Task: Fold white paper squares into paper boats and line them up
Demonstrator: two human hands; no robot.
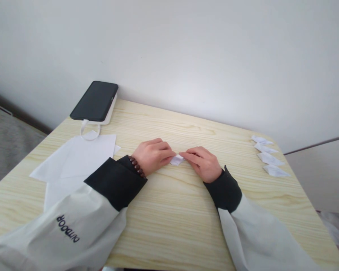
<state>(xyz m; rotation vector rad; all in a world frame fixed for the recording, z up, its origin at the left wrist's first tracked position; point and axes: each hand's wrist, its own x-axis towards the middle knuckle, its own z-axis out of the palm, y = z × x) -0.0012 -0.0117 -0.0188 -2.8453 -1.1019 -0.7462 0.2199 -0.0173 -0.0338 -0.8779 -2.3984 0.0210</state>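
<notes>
Near the middle of the table lies a small folded piece of white paper (176, 160), partly covered by my fingers. My left hand (154, 155), with a dark bead bracelet at the wrist, presses the paper's left side, fingers closed together. On the other side, my right hand (202, 162) pinches the paper's right edge between thumb and fingers. Both hands rest low on the tabletop, with only the small gap of paper between their fingertips.
White paper sheets (87, 154) lie overlapping at the left. Behind them a dark phone-like device (95, 101) sits on a white block with a looped white cable (83, 132). Several folded white paper pieces (270, 158) line the right side of the wooden table (169, 226). A white wall stands behind.
</notes>
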